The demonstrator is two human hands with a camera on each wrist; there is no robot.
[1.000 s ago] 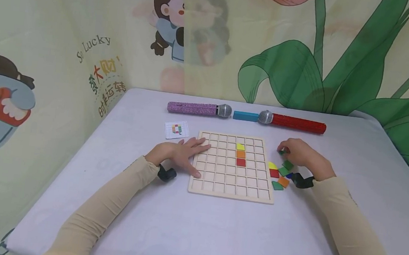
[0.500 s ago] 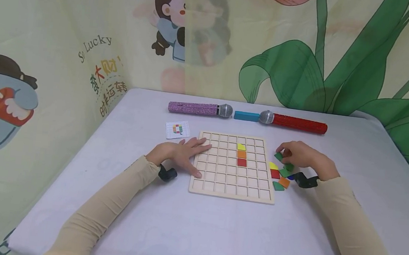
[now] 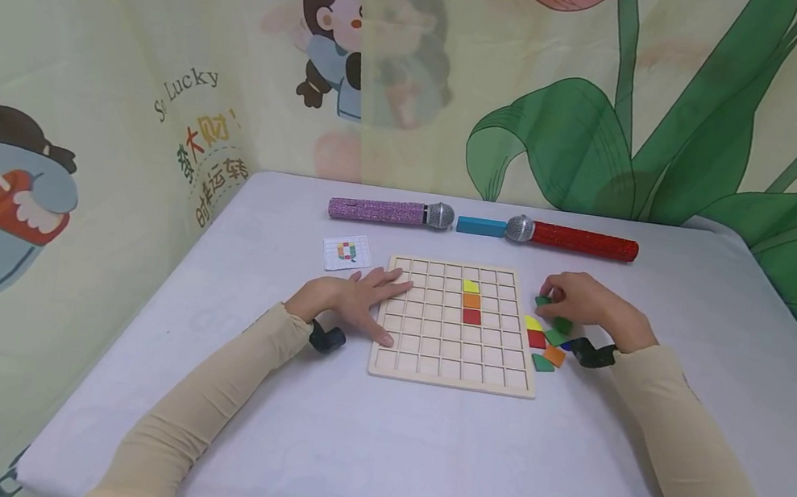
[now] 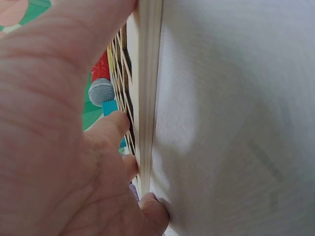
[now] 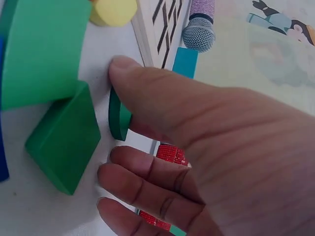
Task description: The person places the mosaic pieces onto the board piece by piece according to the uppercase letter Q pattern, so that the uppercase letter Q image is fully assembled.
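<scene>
Green tile (image 3: 543,302) pinched at right hand's fingertips, just off the right edge of the wooden grid board (image 3: 430,365), mid-tabletop. Left to right: left hand (image 3: 357,299) flat, fingers spread, pressing the board's left edge, holding nothing. Yellow, orange, red tiles (image 3: 471,301) stacked in one board column. Loose tiles (image 3: 547,347) beside the board's right edge. Right hand (image 3: 583,300) curled, thumb and fingers on the green tile.

The desk (image 3: 420,461) carries a wooden grid board (image 3: 431,357), loose colored tiles (image 3: 546,353), a card (image 3: 346,253), two microphones (image 3: 391,212) and a blue block (image 3: 481,226).
</scene>
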